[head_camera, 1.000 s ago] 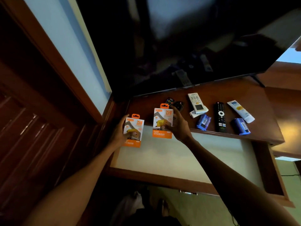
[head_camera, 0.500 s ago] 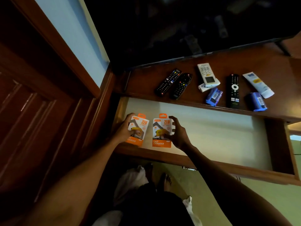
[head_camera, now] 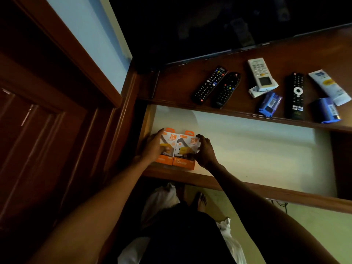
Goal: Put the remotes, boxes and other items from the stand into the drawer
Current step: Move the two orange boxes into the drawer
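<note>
Boxes (head_camera: 176, 148) side by side in the drawer (head_camera: 257, 149) corner; left hand (head_camera: 154, 147) and right hand (head_camera: 204, 151) each hold one. Best set them flat, flush, then let go.

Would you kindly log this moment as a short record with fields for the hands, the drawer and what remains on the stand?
left hand: on the left charger box
right hand: on the right charger box
boxes: side by side, touching, at the drawer's front left corner
drawer: open, pale liner, otherwise bare
stand: three black remotes, one white remote, two blue packs, a white tube
task stage: boxes in the drawer, the rest not yet moved
</note>
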Demonstrator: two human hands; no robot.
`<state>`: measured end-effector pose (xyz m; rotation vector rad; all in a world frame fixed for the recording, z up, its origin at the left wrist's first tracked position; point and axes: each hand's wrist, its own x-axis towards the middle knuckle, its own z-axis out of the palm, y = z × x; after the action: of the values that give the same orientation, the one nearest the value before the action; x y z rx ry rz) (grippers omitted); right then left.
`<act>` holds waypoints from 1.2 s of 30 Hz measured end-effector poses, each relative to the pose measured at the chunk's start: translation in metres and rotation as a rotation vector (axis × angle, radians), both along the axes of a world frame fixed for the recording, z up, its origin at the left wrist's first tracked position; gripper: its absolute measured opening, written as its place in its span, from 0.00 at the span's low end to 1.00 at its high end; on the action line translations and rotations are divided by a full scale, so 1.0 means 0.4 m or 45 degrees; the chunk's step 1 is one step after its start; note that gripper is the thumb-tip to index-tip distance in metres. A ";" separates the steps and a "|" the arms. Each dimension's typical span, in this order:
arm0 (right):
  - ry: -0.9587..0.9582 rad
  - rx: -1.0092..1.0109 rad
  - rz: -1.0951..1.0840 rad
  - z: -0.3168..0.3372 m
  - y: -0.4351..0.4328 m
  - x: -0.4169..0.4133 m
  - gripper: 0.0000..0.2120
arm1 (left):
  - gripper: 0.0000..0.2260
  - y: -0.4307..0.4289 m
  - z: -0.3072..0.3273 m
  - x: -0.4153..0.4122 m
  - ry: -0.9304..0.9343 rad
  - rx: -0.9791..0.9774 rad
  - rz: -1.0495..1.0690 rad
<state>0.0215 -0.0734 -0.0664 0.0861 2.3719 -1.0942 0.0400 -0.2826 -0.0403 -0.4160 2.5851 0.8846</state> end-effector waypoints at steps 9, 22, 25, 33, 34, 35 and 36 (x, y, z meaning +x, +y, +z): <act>0.008 -0.017 0.102 0.006 -0.073 0.014 0.44 | 0.27 -0.045 0.043 0.042 0.297 0.096 0.050; 0.017 -0.024 0.134 -0.014 -0.075 0.016 0.43 | 0.28 -0.115 0.048 0.070 0.417 0.251 0.328; 0.005 -0.022 0.137 -0.011 -0.075 0.020 0.44 | 0.27 -0.114 0.050 0.067 0.425 0.227 0.294; -0.067 0.013 0.282 0.032 -0.066 0.014 0.45 | 0.27 -0.073 0.094 0.018 0.459 0.213 0.222; -0.067 0.040 0.311 0.045 -0.056 0.006 0.44 | 0.26 -0.066 0.101 0.002 0.469 0.220 0.212; -0.069 0.080 0.323 0.064 -0.043 -0.006 0.42 | 0.26 -0.056 0.107 -0.017 0.480 0.243 0.206; -0.060 0.120 0.330 0.083 -0.026 -0.022 0.40 | 0.25 -0.043 0.119 -0.039 0.494 0.249 0.194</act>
<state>0.0127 -0.0840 -0.0330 -0.1564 2.3143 -0.8490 0.0243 -0.2996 0.0075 -0.4239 2.7981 1.3781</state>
